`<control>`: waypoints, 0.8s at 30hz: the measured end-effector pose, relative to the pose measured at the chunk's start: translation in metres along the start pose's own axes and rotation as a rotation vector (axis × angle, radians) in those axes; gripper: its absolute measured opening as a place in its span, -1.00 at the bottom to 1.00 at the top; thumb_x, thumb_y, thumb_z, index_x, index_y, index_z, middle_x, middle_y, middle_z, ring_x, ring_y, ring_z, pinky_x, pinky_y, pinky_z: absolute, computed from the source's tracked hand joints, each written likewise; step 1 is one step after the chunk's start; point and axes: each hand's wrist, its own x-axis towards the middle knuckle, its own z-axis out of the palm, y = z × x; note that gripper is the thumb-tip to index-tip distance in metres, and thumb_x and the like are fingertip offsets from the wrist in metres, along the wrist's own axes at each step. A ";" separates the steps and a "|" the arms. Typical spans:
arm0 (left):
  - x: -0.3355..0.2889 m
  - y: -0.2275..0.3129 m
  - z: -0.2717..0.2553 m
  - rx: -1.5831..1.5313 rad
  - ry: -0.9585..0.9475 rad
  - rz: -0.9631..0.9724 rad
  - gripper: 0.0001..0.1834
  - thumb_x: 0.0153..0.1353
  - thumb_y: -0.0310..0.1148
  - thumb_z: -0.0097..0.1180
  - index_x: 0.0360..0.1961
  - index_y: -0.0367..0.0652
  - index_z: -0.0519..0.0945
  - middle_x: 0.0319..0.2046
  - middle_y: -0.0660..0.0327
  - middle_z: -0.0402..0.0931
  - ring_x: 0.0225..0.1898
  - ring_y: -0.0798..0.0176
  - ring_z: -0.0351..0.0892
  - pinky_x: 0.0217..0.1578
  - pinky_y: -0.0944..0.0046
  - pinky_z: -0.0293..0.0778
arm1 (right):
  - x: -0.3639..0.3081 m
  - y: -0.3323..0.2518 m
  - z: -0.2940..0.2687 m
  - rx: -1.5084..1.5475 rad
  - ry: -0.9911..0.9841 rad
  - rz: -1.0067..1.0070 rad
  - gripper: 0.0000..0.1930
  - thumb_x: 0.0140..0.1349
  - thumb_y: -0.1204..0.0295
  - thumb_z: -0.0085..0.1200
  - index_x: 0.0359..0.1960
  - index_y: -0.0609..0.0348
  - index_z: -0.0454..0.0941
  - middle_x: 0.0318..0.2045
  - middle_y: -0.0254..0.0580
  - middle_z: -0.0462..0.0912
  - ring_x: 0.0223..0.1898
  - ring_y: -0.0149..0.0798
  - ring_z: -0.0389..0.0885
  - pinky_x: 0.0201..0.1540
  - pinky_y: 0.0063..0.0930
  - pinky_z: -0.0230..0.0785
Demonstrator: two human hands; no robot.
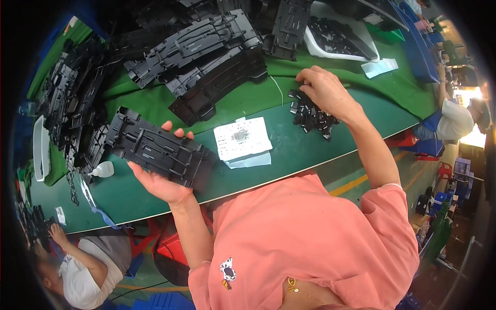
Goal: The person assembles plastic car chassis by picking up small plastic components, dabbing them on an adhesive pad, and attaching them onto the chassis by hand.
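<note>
A long black moulded plastic panel [157, 149] with ribs and recesses rests across my left hand [164, 181]. The fingers wrap round its far edge and the thumb side supports it from below, over the near part of the green table. My right hand [326, 92] is over a loose pile of small black clips [312, 118], its fingers curled down at the pile's far edge. The fingertips are partly turned away, so whether a clip is between them is hidden. Between the two hands lies a printed white sheet [242, 138] on top of a pale blue one.
More black panels [201, 44] are stacked on green cloth beyond my hands, with another heap [72, 98] at the left. A white tub [338, 39] of black parts stands at the far right. A small white bottle [103, 169] sits left. A co-worker [85, 271] sits lower left.
</note>
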 end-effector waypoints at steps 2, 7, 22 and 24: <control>0.000 0.000 0.000 -0.008 0.007 -0.006 -0.19 0.27 0.29 -0.41 0.28 -0.16 0.20 0.10 -0.15 0.33 -0.01 -0.08 0.48 0.09 -0.19 0.31 | 0.001 0.000 0.001 0.014 -0.013 -0.003 -0.85 0.12 0.51 0.06 -0.29 0.31 0.55 -0.34 -0.02 0.52 -0.26 0.00 0.52 -0.16 -0.23 0.35; 0.003 -0.003 -0.002 -0.035 -0.013 -0.001 -0.18 0.27 0.30 -0.42 0.27 -0.18 0.20 0.10 -0.17 0.33 -0.01 -0.09 0.48 0.09 -0.20 0.32 | -0.005 -0.014 -0.012 0.262 0.074 -0.053 -0.88 0.15 0.50 0.09 -0.28 0.25 0.56 -0.35 -0.19 0.56 -0.33 -0.25 0.54 -0.27 -0.44 0.37; 0.001 0.000 -0.001 -0.049 0.016 0.003 -0.17 0.27 0.30 -0.42 0.27 -0.21 0.21 0.10 -0.20 0.33 -0.02 -0.11 0.49 0.07 -0.19 0.33 | -0.005 -0.047 0.001 0.954 -0.262 0.263 -0.82 0.18 0.45 0.15 -0.21 0.25 0.58 -0.49 -0.33 0.60 -0.53 -0.58 0.44 -0.46 -0.72 0.28; 0.000 0.000 -0.003 -0.081 0.000 -0.004 -0.16 0.27 0.30 -0.42 0.28 -0.22 0.19 0.12 -0.21 0.31 0.00 -0.14 0.47 0.08 -0.21 0.32 | -0.004 -0.054 0.005 0.942 -0.292 0.223 -0.84 0.16 0.45 0.17 -0.24 0.22 0.59 -0.49 -0.34 0.61 -0.54 -0.58 0.45 -0.47 -0.71 0.27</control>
